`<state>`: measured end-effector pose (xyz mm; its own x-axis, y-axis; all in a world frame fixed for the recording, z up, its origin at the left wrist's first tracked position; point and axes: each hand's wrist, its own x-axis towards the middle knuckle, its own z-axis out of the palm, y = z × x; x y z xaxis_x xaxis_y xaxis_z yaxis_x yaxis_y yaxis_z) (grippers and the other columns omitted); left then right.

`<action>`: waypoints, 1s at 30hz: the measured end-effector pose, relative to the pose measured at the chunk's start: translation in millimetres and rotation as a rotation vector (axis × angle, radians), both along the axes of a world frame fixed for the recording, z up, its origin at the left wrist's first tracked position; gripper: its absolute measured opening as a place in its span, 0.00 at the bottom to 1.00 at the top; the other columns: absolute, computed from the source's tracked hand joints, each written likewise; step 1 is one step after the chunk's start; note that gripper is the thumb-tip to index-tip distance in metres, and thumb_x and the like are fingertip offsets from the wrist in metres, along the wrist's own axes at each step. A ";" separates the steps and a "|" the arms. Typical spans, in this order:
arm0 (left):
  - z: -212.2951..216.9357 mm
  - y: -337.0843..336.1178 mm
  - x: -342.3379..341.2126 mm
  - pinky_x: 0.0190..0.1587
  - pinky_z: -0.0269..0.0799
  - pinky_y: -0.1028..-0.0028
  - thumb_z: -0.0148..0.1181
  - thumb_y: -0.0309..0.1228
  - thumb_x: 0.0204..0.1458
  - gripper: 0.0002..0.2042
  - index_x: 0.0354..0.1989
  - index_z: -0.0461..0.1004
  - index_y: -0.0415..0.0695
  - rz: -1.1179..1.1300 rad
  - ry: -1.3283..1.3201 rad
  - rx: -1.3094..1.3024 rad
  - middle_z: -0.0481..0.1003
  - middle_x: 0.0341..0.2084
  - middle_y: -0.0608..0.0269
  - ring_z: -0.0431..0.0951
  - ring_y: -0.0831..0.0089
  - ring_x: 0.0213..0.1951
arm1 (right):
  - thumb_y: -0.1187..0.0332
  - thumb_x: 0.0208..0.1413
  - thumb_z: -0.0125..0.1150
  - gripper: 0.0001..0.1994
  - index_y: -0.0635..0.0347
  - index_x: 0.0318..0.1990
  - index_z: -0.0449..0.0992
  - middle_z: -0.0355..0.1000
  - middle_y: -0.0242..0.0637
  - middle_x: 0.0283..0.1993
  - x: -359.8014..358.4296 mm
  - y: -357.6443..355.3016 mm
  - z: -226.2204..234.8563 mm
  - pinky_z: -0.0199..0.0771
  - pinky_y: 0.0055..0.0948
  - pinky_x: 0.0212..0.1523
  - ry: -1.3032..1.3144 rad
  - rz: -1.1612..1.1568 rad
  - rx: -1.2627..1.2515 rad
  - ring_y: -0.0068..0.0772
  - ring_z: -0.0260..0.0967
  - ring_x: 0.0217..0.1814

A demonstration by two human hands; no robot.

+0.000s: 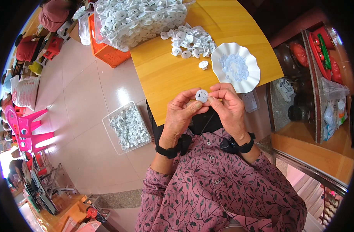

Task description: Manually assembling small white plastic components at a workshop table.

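My left hand (181, 113) pinches disc (201, 95), near-left of dish (255, 70); right hand (230, 109) at disc's edge, hold unclear. I'd keep disc steady.

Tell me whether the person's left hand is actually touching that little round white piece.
Touching. The head view shows it plainly: the left hand's fingers pinch the round white piece at its left and lower edge.

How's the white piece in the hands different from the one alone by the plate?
The held piece is pinched in fingers; the lone piece rests on the table. The held piece shows its face squarely; the lone piece is seen slantwise, stem showing. Both are white with dark marks.
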<state>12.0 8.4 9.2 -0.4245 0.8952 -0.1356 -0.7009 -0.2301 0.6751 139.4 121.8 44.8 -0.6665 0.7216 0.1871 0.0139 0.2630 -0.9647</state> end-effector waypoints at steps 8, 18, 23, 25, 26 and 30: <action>2.2 -0.5 2.9 0.49 0.83 0.68 0.62 0.18 0.57 0.18 0.55 0.71 0.32 0.038 0.006 -0.008 0.78 0.46 0.49 0.83 0.62 0.46 | 0.75 0.56 0.65 0.04 0.65 0.37 0.77 0.71 0.39 0.47 -1.4 -1.8 -3.0 0.71 0.28 0.51 0.023 0.007 -0.030 0.30 0.71 0.49; 2.5 -0.9 5.1 0.48 0.84 0.69 0.64 0.16 0.54 0.17 0.53 0.72 0.31 0.091 0.062 -0.028 0.78 0.45 0.51 0.83 0.65 0.43 | 0.75 0.55 0.66 0.04 0.65 0.37 0.77 0.72 0.39 0.46 -3.4 -4.3 -3.8 0.71 0.29 0.51 0.023 0.004 -0.035 0.31 0.71 0.49; 3.9 -1.6 5.4 0.47 0.83 0.70 0.65 0.16 0.53 0.17 0.52 0.73 0.31 0.099 0.090 -0.035 0.79 0.43 0.52 0.83 0.67 0.43 | 0.75 0.55 0.66 0.04 0.64 0.36 0.77 0.72 0.39 0.45 -4.4 -4.1 -4.0 0.71 0.29 0.51 0.027 0.001 0.062 0.33 0.71 0.48; 3.2 -2.4 4.8 0.47 0.83 0.71 0.65 0.16 0.53 0.17 0.51 0.74 0.32 0.096 0.094 -0.037 0.79 0.43 0.53 0.82 0.68 0.43 | 0.75 0.55 0.66 0.04 0.64 0.37 0.77 0.72 0.39 0.45 -4.5 -4.4 -4.0 0.71 0.29 0.51 0.024 0.005 0.061 0.33 0.71 0.48; 3.2 -2.6 5.0 0.47 0.83 0.71 0.65 0.16 0.53 0.17 0.51 0.74 0.32 0.097 0.094 -0.037 0.79 0.43 0.53 0.82 0.68 0.43 | 0.75 0.55 0.66 0.05 0.64 0.37 0.76 0.72 0.39 0.45 -4.6 -4.7 -4.1 0.71 0.29 0.50 0.022 0.007 0.061 0.34 0.72 0.48; 1.6 -2.4 5.4 0.49 0.82 0.70 0.66 0.16 0.52 0.16 0.51 0.74 0.33 0.107 0.106 0.000 0.80 0.42 0.55 0.82 0.69 0.44 | 0.76 0.55 0.66 0.05 0.64 0.37 0.76 0.72 0.39 0.44 -4.9 -7.2 1.1 0.72 0.29 0.48 0.020 0.003 0.119 0.34 0.72 0.47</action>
<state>17.4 5.9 10.8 -0.5292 0.8443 -0.0845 -0.5972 -0.2999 0.7439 134.5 114.6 45.9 -0.6642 0.6913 0.2846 -0.0060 0.3757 -0.9267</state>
